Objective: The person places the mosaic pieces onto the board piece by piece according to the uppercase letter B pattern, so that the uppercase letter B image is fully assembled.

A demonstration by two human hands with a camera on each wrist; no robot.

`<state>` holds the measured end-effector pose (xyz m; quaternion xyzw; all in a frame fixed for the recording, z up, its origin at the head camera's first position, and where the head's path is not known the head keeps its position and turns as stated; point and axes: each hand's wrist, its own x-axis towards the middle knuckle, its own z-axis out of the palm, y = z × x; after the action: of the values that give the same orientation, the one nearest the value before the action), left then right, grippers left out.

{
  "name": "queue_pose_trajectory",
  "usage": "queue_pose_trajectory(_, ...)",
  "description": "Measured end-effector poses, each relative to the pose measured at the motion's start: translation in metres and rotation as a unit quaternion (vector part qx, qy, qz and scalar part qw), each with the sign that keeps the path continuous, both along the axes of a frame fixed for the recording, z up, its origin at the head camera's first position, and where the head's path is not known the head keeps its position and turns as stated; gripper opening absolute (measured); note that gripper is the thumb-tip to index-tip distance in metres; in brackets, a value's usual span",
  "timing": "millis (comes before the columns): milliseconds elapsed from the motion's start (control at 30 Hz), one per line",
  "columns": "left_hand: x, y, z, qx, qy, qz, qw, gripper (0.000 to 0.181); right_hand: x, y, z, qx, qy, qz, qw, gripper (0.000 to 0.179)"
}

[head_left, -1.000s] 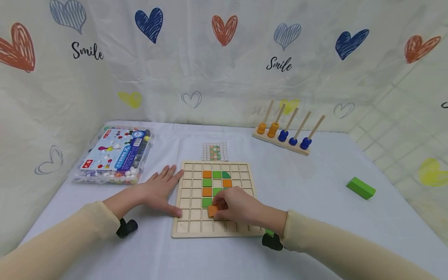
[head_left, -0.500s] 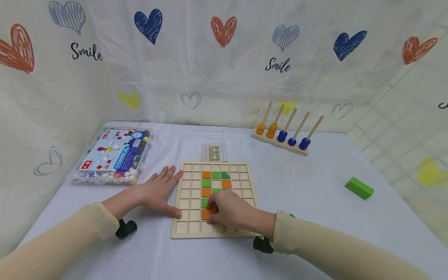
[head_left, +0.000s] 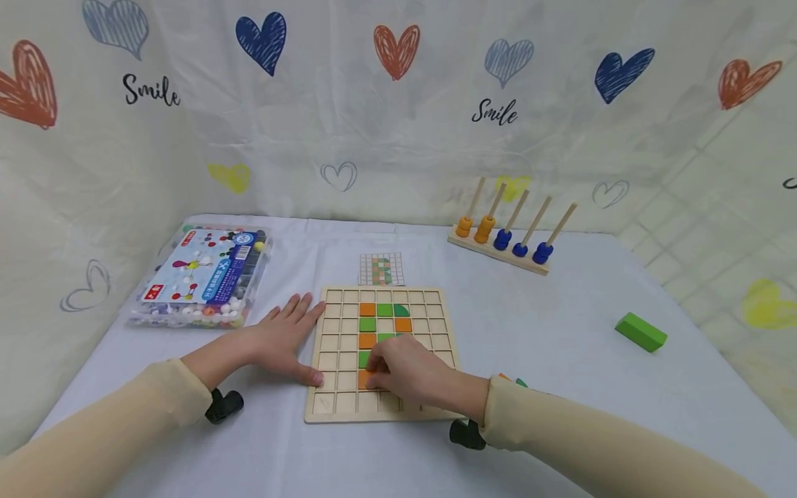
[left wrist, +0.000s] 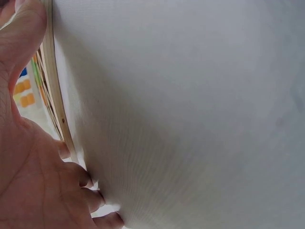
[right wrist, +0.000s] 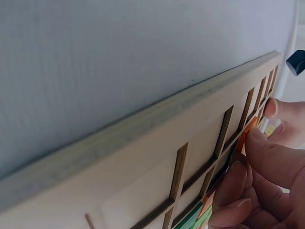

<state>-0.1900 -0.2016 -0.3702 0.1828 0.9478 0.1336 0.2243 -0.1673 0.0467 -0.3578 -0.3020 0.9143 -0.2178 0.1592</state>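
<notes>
Orange square tile (head_left: 364, 380) pinched by right hand (head_left: 407, 370) on gridded wooden board (head_left: 326, 418), left hand (head_left: 280, 346) splayed at left edge; far green and orange tiles (head_left: 385, 310) seated, loose pieces (head_left: 521, 383) right apparently remaining.

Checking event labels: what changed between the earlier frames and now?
Right hand shifted slightly left, lowering the tilted orange square tile into a cell of the pale wooden grid board, just nearer than a green square tile, and still touches it. Left hand stayed at the board's left edge; board unmoved.
</notes>
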Motion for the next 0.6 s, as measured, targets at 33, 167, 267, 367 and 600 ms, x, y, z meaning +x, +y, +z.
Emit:
queue_pose_trajectory(33, 0.0000, 0.0000, 0.0000, 0.000, 0.000, 0.000, 1.0000, 0.129, 0.0001, -0.0004, -0.0001, 0.002, 0.001, -0.002, 1.0000, 0.010)
queue_pose_trajectory(167, -0.0003, -0.0002, -0.0007, 0.000, 0.001, 0.000, 1.0000, 0.129, 0.0007, -0.0014, -0.0008, 0.006, 0.006, -0.008, 0.9999, 0.010)
queue_pose_trajectory(267, -0.0009, -0.0006, -0.0018, -0.001, 0.001, 0.000, 1.0000, 0.129, 0.0011, -0.0014, -0.0015, 0.003, 0.009, -0.009, 0.9999, 0.010)
queue_pose_trajectory(367, -0.0015, -0.0012, -0.0030, -0.002, 0.002, 0.001, 1.0000, 0.130, 0.0013, -0.0013, -0.0017, -0.002, 0.010, -0.009, 0.9999, 0.010)
queue_pose_trajectory(600, -0.0022, -0.0016, -0.0040, -0.002, 0.001, 0.002, 1.0000, 0.131, -0.0008, 0.0012, -0.0016, -0.001, -0.006, -0.012, 0.9999, 0.008)
